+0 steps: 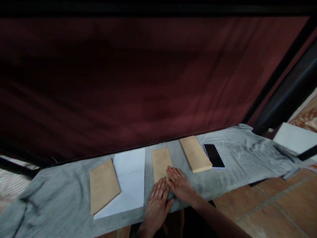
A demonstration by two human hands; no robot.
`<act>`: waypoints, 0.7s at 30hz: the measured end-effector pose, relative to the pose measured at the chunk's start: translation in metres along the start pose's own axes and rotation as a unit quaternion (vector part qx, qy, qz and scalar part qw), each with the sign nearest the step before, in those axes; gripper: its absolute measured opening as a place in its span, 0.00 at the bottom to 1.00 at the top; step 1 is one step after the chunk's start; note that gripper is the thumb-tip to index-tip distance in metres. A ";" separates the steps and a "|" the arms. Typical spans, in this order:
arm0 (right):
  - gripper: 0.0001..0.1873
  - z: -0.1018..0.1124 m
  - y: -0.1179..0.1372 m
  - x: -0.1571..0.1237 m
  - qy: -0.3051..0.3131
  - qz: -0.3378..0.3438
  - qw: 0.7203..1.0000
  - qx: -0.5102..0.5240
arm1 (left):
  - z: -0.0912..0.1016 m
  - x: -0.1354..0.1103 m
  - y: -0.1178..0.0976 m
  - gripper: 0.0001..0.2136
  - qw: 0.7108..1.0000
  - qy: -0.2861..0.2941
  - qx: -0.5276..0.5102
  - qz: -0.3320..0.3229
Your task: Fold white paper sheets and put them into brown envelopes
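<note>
— Showing what, exactly?
— Seen from above: a brown envelope lies lengthwise on a grey cloth, in the middle of a row. Both hands rest flat at its near end, fingers straight and close together, pinching nothing. The left hand is mostly on the cloth. The right hand is just beside it, angled in from the right.
— And around it?
— To the left is a white sheet, overlapped by a second envelope. To the right is a stack of envelopes, with a dark phone just beside it.
— How should the pressing go?
— Probably with even palm pressure, smoothing outward, so the soft cloth does not bunch and skew the paper.
</note>
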State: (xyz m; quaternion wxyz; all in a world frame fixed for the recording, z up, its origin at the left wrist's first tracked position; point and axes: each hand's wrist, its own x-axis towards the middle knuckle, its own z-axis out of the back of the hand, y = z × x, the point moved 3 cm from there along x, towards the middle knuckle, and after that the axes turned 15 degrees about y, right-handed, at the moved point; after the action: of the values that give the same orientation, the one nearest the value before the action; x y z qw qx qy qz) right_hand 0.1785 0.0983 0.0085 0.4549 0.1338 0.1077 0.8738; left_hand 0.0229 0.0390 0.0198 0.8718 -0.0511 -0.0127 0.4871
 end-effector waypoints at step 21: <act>0.34 0.029 0.016 -0.042 0.009 0.032 0.999 0.019 | 0.001 0.166 0.070 0.26 0.998 0.022 -0.033 0.055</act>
State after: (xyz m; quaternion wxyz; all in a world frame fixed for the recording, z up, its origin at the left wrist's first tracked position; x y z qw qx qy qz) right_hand 0.1989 0.0571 0.0353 0.4232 0.1377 0.1246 0.8868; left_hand 0.0504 0.2168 0.0096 0.8416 -0.0911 -0.0064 0.5323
